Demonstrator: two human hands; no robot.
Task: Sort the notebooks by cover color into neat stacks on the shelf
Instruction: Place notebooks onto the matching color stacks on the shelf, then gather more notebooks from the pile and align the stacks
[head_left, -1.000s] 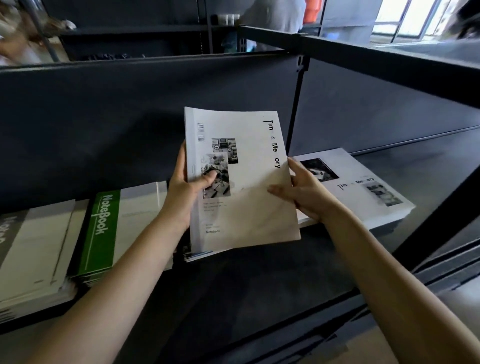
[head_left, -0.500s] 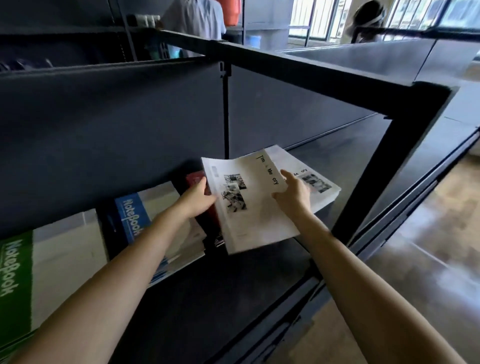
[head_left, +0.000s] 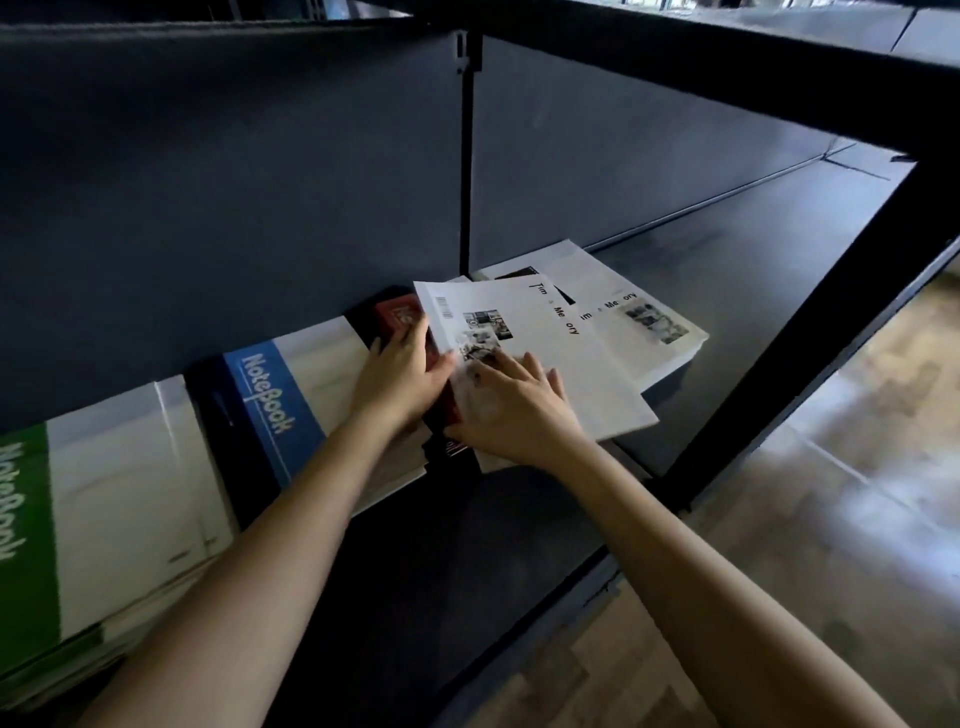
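Since the earlier frames the white notebook (head_left: 540, 358) has come down from an upright two-handed hold to lie nearly flat, partly overlapping the white stack (head_left: 628, 322) at the right of the shelf (head_left: 779, 228) and skewed to it. The right hand (head_left: 511, 410) presses flat on its near left corner, fingers spread and gripping nothing. The left hand (head_left: 402, 371) rests open against its left edge, over the red notebook (head_left: 397, 317). Thin, light and flexible, the white notebook would probably bend if lifted by one corner; its smooth cover should slide easily, so squaring it is best done by pushing along the edges. Further left lie the blue notebook (head_left: 270, 389) and the green notebook (head_left: 23, 530), each atop its own pile.
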